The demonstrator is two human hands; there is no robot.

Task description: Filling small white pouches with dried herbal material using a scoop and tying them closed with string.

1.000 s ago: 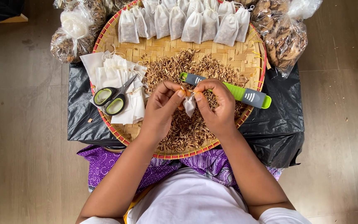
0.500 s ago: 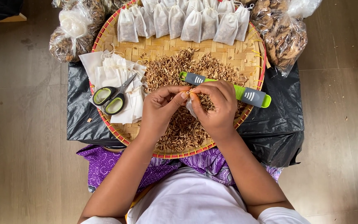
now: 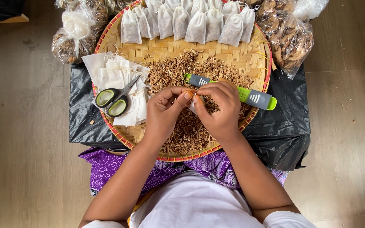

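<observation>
My left hand [image 3: 164, 110] and my right hand [image 3: 217, 107] meet over a pile of dried brown herb pieces [image 3: 186, 131] on a round woven bamboo tray [image 3: 250, 59]. Both pinch a small white pouch [image 3: 193, 104] at its top; only a sliver of it shows between my fingers. A grey and green measuring scoop [image 3: 256, 98] lies on the pile just behind my right hand. Green-handled scissors [image 3: 113, 100] rest on a stack of flat white pouches [image 3: 115, 78] left of my left hand.
Several filled white pouches [image 3: 191, 21] line the tray's far rim. Clear plastic bags of dried material [image 3: 74, 36] [image 3: 290, 33] sit at the far left and far right. The tray rests on a black plastic-covered block [image 3: 281, 135] on a wooden floor.
My fingers have drawn closer together at the pouch's top, and the pouch, which hung visibly below my right thumb, is now mostly hidden between my hands.
</observation>
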